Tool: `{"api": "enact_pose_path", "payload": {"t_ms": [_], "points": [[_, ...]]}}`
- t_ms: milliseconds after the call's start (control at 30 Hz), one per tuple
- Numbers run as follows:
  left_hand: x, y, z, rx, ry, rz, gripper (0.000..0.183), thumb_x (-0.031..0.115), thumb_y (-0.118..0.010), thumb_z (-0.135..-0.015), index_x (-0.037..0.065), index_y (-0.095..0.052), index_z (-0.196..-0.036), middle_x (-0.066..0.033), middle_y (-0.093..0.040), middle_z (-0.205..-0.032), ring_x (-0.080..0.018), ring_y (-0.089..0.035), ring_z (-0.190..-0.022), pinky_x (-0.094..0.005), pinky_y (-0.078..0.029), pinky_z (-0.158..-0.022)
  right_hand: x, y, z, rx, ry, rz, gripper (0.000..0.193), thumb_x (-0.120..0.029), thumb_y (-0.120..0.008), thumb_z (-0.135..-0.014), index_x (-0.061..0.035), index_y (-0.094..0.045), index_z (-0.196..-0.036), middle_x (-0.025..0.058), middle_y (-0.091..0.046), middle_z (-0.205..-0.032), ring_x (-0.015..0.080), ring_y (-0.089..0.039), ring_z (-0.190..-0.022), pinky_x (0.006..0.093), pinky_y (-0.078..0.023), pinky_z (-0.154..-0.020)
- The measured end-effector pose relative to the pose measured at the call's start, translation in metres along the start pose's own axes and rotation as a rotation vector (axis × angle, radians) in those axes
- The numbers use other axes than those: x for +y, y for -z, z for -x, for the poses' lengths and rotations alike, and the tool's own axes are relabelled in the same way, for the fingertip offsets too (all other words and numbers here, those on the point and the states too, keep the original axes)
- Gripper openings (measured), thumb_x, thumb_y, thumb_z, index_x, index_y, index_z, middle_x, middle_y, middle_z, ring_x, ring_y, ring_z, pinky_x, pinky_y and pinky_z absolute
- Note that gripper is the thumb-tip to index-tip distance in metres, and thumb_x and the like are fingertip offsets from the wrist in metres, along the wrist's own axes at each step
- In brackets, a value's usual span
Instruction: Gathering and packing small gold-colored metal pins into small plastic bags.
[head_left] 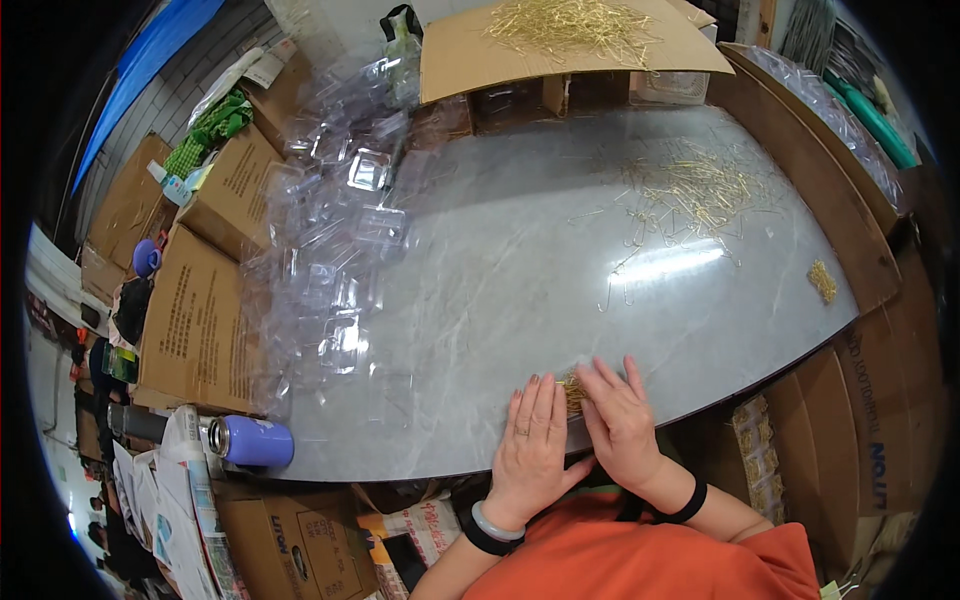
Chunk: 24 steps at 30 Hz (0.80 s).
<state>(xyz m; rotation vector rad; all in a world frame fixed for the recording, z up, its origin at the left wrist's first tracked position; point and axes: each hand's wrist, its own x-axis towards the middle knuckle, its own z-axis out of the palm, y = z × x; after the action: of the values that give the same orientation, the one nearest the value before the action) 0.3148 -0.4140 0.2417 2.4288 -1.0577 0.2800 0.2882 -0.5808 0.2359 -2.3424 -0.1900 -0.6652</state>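
Neither of my hands grips: the left hand (533, 435) and right hand (620, 420) lie flat, fingers spread, touching a small pin bundle (573, 392) on the grey table (500, 290).

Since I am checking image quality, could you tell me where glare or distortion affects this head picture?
In the head view, a bright band of glare lies on the grey table just below the scattered gold pins; the clear plastic trays also glint. The fisheye lens bends the table's edges, and the corners are black. The left hand and right hand look sharp.
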Motion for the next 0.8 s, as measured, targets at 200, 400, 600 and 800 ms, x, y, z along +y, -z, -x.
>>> {"api": "enact_pose_path", "payload": {"t_ms": [200, 400, 600, 800], "points": [[0.002, 0.001, -0.002, -0.046, 0.016, -0.044, 0.104, 0.038, -0.085, -0.072, -0.008, -0.035, -0.151, -0.0232, -0.035, -0.157, -0.0405, -0.034, -0.147, -0.0548, -0.029, -0.121, -0.002, 0.018, 0.000, -0.283, 0.061, 0.157, 0.064, -0.028, -0.066, -0.095, -0.0012, -0.044, -0.149, 0.0196, -0.048, -0.152, 0.0362, -0.042, -0.144, 0.0607, -0.022, -0.120], [-0.005, 0.009, 0.005, -0.014, 0.037, 0.168, 0.114, 0.033, -0.083, -0.076, -0.009, -0.015, -0.156, -0.0284, -0.028, -0.160, -0.0433, -0.026, -0.151, -0.0531, -0.022, -0.124, -0.002, 0.012, -0.013, -0.364, 0.254, 0.312, 0.062, -0.030, -0.067, -0.093, -0.0034, -0.049, -0.146, 0.0149, -0.049, -0.152, 0.0312, -0.043, -0.144, 0.0596, -0.021, -0.121], [-0.014, 0.006, 0.013, 0.142, 0.174, 0.645, 0.116, 0.022, -0.083, -0.078, -0.009, -0.004, -0.157, -0.0334, -0.020, -0.162, -0.0466, -0.024, -0.151, -0.0512, -0.020, -0.124, 0.004, 0.022, 0.000, -0.273, 0.169, 0.433, 0.058, -0.029, -0.069, -0.091, -0.0031, -0.055, -0.140, 0.0146, -0.049, -0.152, 0.0294, -0.044, -0.143, 0.0641, -0.019, -0.120], [-0.013, 0.009, 0.019, 0.086, 0.205, 0.441, 0.111, 0.012, -0.079, -0.077, -0.007, -0.006, -0.159, -0.0288, -0.026, -0.162, -0.0405, -0.030, -0.151, -0.0472, -0.024, -0.123, 0.055, 0.092, 0.015, -0.115, -0.198, 0.715, 0.057, -0.028, -0.068, -0.092, -0.0013, -0.054, -0.140, 0.0194, -0.049, -0.151, 0.0322, -0.044, -0.143, 0.0651, -0.019, -0.120]]}}
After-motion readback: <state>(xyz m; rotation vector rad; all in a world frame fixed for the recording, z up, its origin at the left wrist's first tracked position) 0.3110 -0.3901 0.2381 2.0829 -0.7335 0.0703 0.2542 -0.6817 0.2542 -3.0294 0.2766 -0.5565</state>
